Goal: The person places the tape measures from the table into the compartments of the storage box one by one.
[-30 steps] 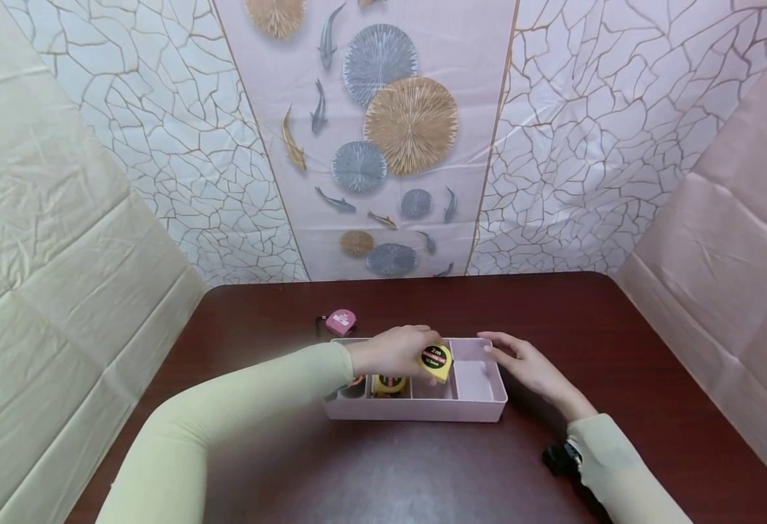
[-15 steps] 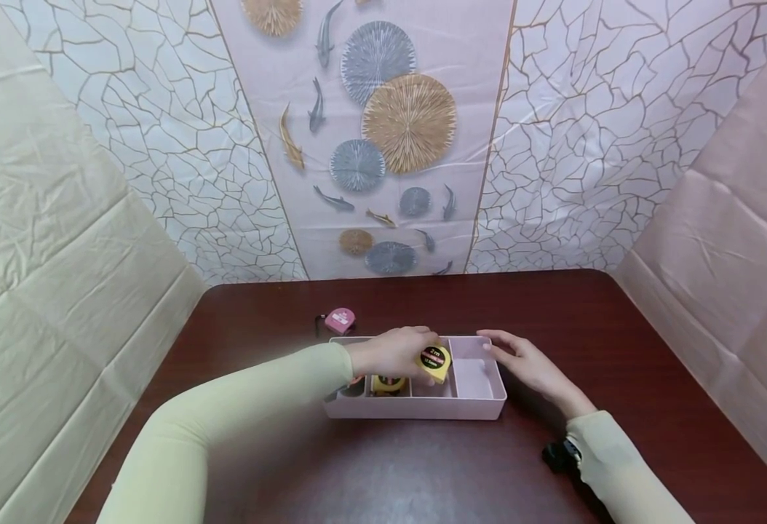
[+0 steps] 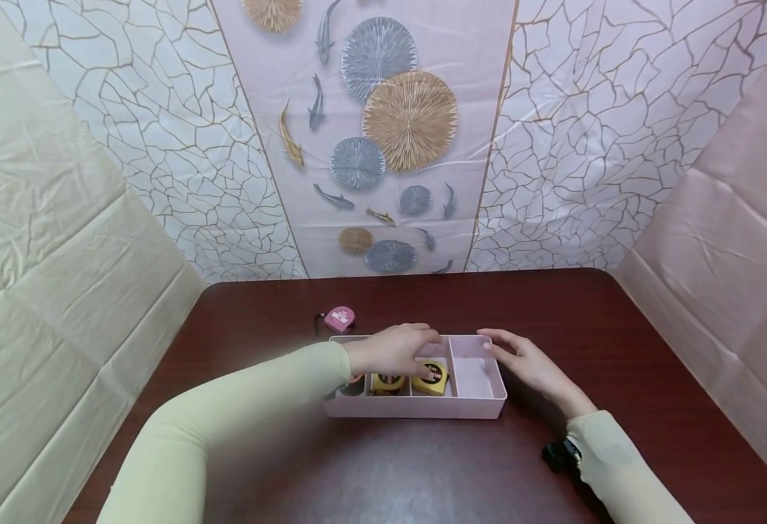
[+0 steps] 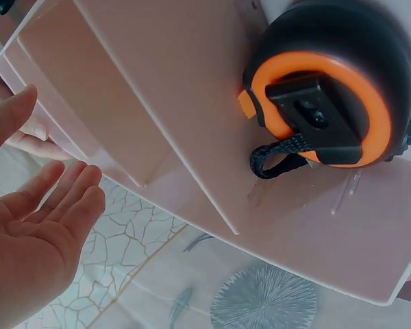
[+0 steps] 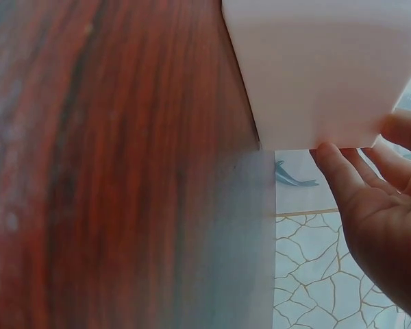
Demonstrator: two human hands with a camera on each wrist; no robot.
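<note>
Pale pink tray [image 3: 416, 410], divided into 4 compartments, numbered here from the person's left, on a dark red-brown table [image 3: 383, 473]. The yellow tape measure [image 3: 428, 386] lies in compartment 3, just below the left hand [image 3: 393, 351]. That hand's grip is slack, fingers extended and parted from the thumb; whether the thumb touches the casing cannot be told. The right hand [image 3: 533, 366] grasps the tray's far right corner, thumb at the end rim and fingers around the far side. Compartment 2 contains the 2nd yellow tape [image 3: 388, 383]; compartment 1, the black-and-orange tape [image 4: 329, 79] with its looped cord. Beyond the tray, the pink tape [image 3: 340, 319] rests on the table.
</note>
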